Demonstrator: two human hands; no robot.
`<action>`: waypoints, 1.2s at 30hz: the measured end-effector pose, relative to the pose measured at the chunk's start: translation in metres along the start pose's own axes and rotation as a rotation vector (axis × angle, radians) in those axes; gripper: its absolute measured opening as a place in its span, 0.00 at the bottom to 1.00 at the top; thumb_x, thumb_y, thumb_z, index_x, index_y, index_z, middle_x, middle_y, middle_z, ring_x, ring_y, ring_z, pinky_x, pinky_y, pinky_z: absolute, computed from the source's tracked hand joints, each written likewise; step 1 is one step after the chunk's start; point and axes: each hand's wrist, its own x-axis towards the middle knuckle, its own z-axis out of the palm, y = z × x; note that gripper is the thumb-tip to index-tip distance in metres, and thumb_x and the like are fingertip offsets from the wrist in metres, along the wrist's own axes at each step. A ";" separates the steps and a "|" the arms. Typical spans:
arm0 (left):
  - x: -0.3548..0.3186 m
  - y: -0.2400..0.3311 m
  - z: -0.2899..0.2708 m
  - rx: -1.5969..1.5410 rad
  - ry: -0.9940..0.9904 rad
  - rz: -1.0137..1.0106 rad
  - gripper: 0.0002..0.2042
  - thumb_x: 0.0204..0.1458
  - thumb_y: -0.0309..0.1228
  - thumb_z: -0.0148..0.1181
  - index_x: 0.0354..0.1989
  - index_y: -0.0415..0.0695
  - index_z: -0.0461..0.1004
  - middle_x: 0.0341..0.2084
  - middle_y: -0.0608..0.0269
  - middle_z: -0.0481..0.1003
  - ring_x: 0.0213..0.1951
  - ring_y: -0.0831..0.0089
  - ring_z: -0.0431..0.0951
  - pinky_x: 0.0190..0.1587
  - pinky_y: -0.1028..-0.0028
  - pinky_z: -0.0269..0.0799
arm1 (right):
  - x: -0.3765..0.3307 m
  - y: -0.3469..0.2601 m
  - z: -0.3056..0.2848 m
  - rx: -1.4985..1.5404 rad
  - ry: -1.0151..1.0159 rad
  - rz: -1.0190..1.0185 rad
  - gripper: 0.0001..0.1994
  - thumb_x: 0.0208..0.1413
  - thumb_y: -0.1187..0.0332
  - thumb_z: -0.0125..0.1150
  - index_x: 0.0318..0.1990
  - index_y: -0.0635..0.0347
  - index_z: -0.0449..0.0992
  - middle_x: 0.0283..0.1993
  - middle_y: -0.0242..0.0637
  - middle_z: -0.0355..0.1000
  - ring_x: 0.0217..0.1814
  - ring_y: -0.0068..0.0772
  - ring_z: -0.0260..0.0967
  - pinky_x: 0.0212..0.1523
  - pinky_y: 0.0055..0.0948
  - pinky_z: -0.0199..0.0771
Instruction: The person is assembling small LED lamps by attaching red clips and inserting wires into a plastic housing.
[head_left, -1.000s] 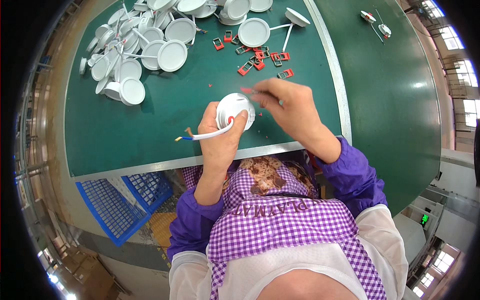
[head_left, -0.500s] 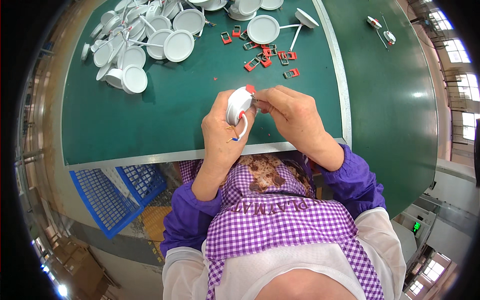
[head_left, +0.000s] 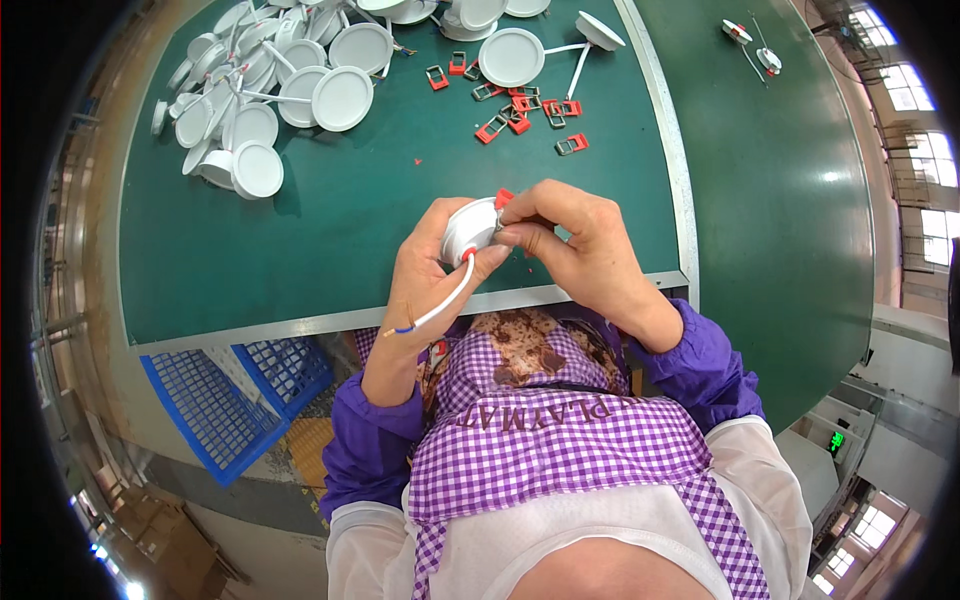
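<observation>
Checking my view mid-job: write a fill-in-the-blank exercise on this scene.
1. The left hand holds a round fixture coloured ____.
2. The right hand touches a clip whose end is coloured ____.
3. The largest disc pile lies on the table, far ____ side.
4. The checked apron is white and ____.
Missing: white; red; left; purple.

We cannot see all of the red clip (head_left: pixel 504 198); the right hand (head_left: pixel 572 232) covers part of it. The view's upper edge crops the pile of white lamps (head_left: pixel 302 97).
</observation>
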 end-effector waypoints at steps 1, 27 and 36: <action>0.000 0.001 0.001 -0.002 -0.003 -0.002 0.14 0.52 0.27 0.63 0.46 0.38 0.70 0.37 0.64 0.74 0.38 0.81 0.73 0.41 0.80 0.71 | 0.000 0.003 0.001 -0.002 0.002 0.003 0.06 0.49 0.77 0.63 0.35 0.63 0.74 0.31 0.40 0.72 0.32 0.37 0.72 0.32 0.29 0.71; -0.007 0.017 0.018 -0.298 0.091 -0.307 0.17 0.44 0.22 0.68 0.44 0.36 0.73 0.33 0.59 0.78 0.34 0.75 0.78 0.37 0.77 0.76 | -0.003 0.030 -0.013 0.589 -0.259 0.503 0.10 0.61 0.64 0.57 0.36 0.62 0.71 0.25 0.28 0.70 0.19 0.15 0.62 0.19 0.16 0.60; -0.013 -0.013 -0.006 -0.473 0.170 -0.204 0.12 0.52 0.19 0.58 0.45 0.37 0.69 0.43 0.54 0.75 0.42 0.66 0.78 0.46 0.65 0.76 | -0.014 0.043 -0.033 0.298 -0.065 0.573 0.08 0.60 0.67 0.56 0.36 0.63 0.74 0.26 0.34 0.74 0.23 0.26 0.71 0.26 0.22 0.69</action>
